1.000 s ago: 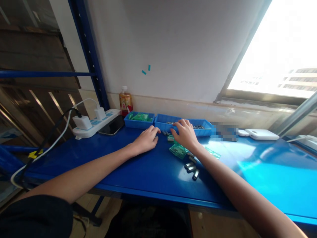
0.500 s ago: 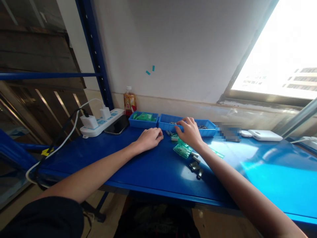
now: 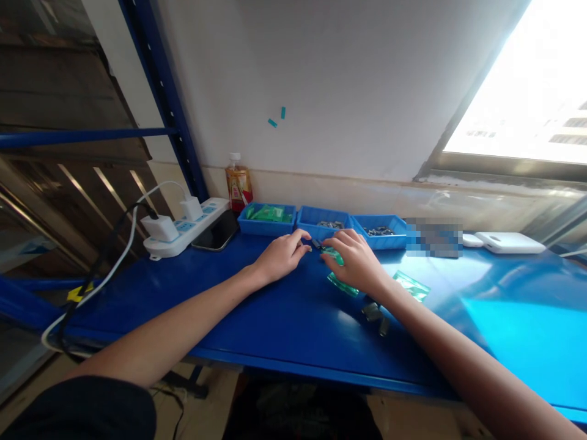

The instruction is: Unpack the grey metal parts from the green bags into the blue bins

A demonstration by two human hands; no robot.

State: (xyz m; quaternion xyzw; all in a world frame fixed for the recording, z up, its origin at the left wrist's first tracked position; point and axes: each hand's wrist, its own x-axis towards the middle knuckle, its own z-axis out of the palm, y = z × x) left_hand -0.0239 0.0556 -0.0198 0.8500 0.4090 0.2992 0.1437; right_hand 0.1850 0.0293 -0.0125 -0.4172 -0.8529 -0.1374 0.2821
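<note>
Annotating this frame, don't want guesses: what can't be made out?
Head view, all items:
Green packet: partly hidden by the right hand; grip unclear.
Left hand: anything at its fingertips is too small to tell.
Metal cylinders: blurred, some possibly behind the right forearm.
Small metal parts: too small to count.
Flat dark object: masked by pixelation.
Bottle: lettering too small to read.

Workshop, blue workbench [image 3: 275, 324], bins [image 3: 389, 242] of small metal parts [image 3: 380, 231], perforated rack post [image 3: 159, 79]
</note>
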